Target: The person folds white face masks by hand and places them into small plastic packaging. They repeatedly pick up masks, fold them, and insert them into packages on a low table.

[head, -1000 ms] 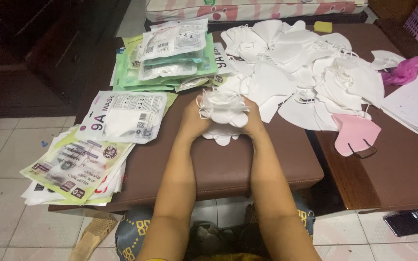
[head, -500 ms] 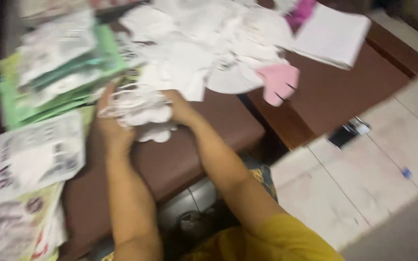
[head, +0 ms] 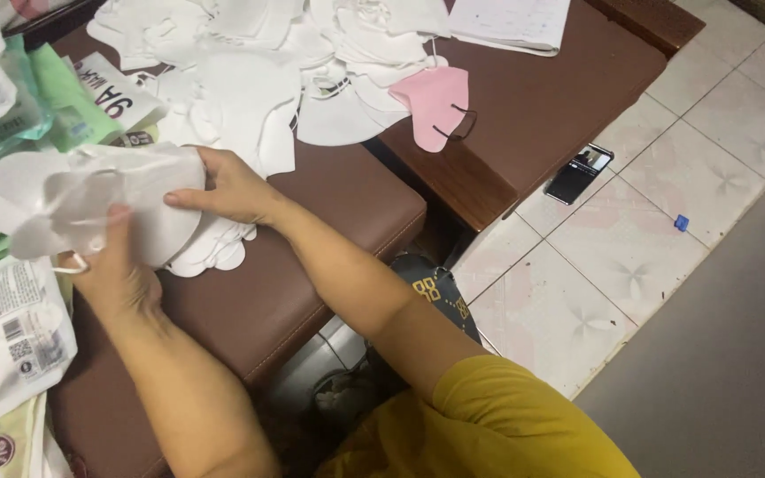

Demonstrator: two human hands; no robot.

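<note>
Down at the near edge of the brown padded worktop [head: 329, 257], both hands hold one stack of white face masks [head: 90, 208]. The left hand [head: 112, 265] comes up from below, its grip closed on the stack's lower edge with the thumb pressed on the top mask. The right hand [head: 227, 188] closes its grip on the stack's right end, fingers curled over the edge. The stack is lifted slightly, tilted toward the person, and a few more white masks [head: 214, 252] lie flat on the worktop just under it.

Beyond the hands, a loose heap of white masks [head: 258, 80] spreads across the far part of the worktop. A single pink mask [head: 436, 102] with dark ear loops lies at the heap's right side, on the neighbouring dark wooden table [head: 560, 97]. Printed mask packets [head: 6, 336], white and green, are piled along the left. A dark phone [head: 579, 173] lies on the tiled floor [head: 666, 204] to the right.
</note>
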